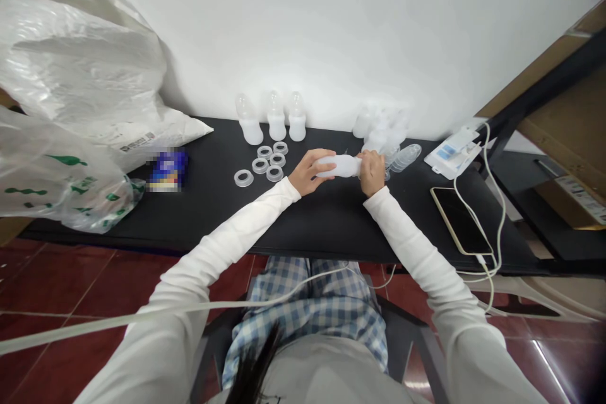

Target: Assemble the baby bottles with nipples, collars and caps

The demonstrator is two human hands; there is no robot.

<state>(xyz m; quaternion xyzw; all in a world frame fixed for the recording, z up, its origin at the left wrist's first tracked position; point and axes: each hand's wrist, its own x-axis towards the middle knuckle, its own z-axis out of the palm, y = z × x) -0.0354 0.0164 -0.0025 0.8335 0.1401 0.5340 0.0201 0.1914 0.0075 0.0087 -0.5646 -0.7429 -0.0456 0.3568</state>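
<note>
Seated view over a black table (203, 214), left to right. At far left, a white plastic sack (80, 57) and a clear plastic bag with green print (57, 186) lie heaped at the table's left end, beside a blurred blue packet (168, 170). Left of centre, three upright translucent silicone bottles (274, 117) stand in a row near the wall, with flat silicone rings (260, 165) grouped just nearer, apparently sorted like with like. At centre, the left hand (307, 170) and right hand (372, 172) are close together, each clamped round one end of a translucent silicone body (338, 166), which is held level above the table; gripping both ends appears to steady it. Just beyond lie a pile of similar translucent pieces (381, 126) and a stack of clear discs (406, 158). At right, a packaged white item (452, 153) and a smartphone (459, 221) sit beside a white cable (492, 202), away from the parts.
</note>
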